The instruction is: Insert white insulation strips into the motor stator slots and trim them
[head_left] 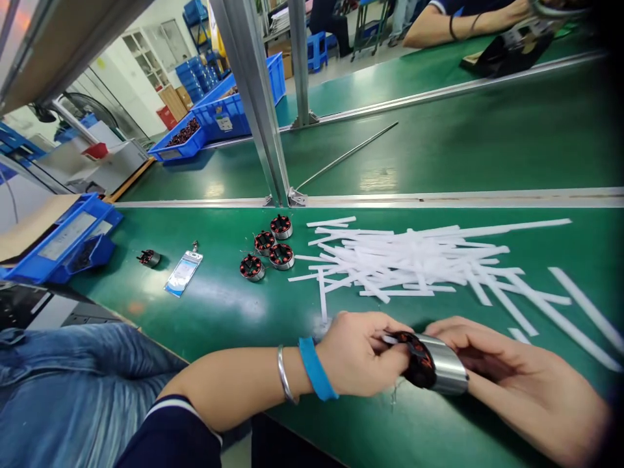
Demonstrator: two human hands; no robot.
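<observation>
Over the near edge of the bench I hold a motor stator (446,367), with a silvery metal outer ring and dark end with reddish-copper windings. My right hand (526,380) grips the ring from the right, thumb below and fingers above. From the left, my left hand (368,354) pinches at the wound end. A small whitish bit shows by its fingertips, too small to name, and thin wires hang below. Just beyond both hands lies a loose heap of white strips (419,260). Several similar stators (281,256) stand grouped left of the heap.
Another stator (149,259) and a badge in a clear holder (184,273) lie on the left. Blue bins (63,240) stand at the left end. A metal post (256,104) rises from the rail; a thin rod (348,155) lies behind it. A co-worker's arm (468,27) is across the bench.
</observation>
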